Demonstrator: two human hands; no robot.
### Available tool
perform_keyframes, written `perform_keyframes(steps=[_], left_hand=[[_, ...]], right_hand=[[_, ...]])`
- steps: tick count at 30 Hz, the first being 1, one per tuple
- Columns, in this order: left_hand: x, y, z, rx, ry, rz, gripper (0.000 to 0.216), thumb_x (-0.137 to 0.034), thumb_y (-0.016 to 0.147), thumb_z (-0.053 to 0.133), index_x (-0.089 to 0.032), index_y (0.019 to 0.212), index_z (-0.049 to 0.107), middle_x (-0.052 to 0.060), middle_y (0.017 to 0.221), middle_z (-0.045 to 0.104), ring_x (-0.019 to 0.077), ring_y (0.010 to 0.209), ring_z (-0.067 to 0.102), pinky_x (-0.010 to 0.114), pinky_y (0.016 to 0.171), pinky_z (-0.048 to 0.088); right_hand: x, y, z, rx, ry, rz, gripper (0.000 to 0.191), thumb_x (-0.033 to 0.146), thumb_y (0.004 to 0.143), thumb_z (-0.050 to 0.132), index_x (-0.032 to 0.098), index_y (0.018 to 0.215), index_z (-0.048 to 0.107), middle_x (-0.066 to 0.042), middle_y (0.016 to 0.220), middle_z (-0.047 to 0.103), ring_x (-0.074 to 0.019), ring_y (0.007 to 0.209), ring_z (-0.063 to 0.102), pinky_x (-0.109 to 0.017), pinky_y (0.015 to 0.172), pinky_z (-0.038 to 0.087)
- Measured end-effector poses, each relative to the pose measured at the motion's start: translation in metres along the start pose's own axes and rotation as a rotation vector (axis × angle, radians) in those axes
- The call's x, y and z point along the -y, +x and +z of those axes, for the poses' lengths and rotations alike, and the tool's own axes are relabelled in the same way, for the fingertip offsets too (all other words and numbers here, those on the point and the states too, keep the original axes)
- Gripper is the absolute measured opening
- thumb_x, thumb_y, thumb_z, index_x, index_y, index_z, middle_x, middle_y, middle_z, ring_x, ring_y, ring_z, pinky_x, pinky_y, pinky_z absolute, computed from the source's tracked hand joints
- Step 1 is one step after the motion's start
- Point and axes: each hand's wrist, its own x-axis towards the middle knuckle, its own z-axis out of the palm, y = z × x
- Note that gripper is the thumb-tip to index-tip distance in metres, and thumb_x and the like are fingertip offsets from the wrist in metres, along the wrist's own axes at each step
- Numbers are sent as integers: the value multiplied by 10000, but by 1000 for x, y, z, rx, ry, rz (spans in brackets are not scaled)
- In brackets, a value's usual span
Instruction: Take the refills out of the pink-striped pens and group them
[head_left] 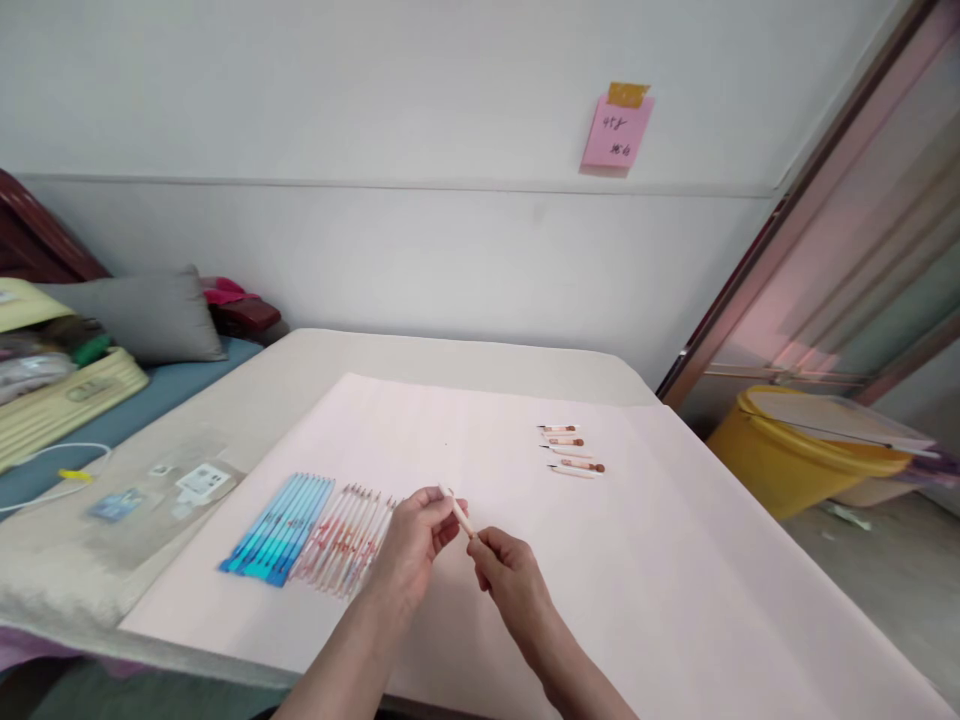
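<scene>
A pale pen (pixel 463 517) slants between my two hands above the pink sheet. My left hand (pixel 424 530) pinches its upper end, and my right hand (pixel 510 570) is closed round the lower end. Left of my left hand lies a row of several white pens with reddish patterns (pixel 334 545), partly hidden behind that hand. Beside them is a row of several blue pens (pixel 281 530). On the right of the sheet lie pen parts in small groups: brown-and-white pieces (pixel 566 442) next to slim refills with dark tips (pixel 571 471).
The pink sheet (pixel 637 560) covers much of the table. Clear plastic packaging (pixel 176 490) lies at the left. A grey cushion (pixel 142 312) and a yellow box (pixel 71 390) stand beyond it. A yellow bin (pixel 772 460) stands right of the table. A pink note (pixel 619 132) hangs on the wall.
</scene>
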Motion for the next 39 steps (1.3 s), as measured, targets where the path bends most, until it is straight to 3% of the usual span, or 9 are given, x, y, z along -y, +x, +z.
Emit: perform_keyframes(steps=[4,13,20,30,34,39], left_hand=[[4,2,-3,-58,10,14,224,-279,614,719,-156,730,572,60,788,655,135,749,605,241,677,445],[0,1,-2,-36,135,17,230,-341,614,712,-167,692,583,-17,678,559,78,616,522,205,592,403],[0,2,-2,-53,125,-2,252,-321,596,731,-154,648,549,-28,639,518,39,519,448,172,520,374],[3,6,-4,-105,188,16,252,-337,613,718,-160,646,542,-37,611,497,41,501,424,178,509,363],[1,3,-1,-25,141,44,246,-378,644,693,-162,713,597,-13,668,530,70,578,483,206,576,411],[-3,-1,2,90,87,31,271,-347,705,643,-157,899,638,84,938,622,145,824,574,267,741,444]], right_hand=[[2,-1,1,-8,-49,-11,259,306,787,464,168,568,474,34,469,416,-82,461,335,-227,473,256],[-4,-2,0,43,-16,-17,260,323,806,451,166,606,506,31,479,424,-82,464,323,-229,474,246],[-2,-2,1,31,-56,-48,308,310,806,447,170,533,419,30,477,399,-86,481,327,-229,481,251],[6,-7,3,17,-93,-67,282,293,804,453,170,552,421,43,478,382,-82,481,329,-218,476,257],[1,-2,3,24,-10,12,256,300,798,455,169,579,442,43,472,398,-74,455,315,-215,455,244],[1,2,-2,22,86,100,229,325,799,450,170,631,466,49,465,401,-62,410,274,-215,424,208]])
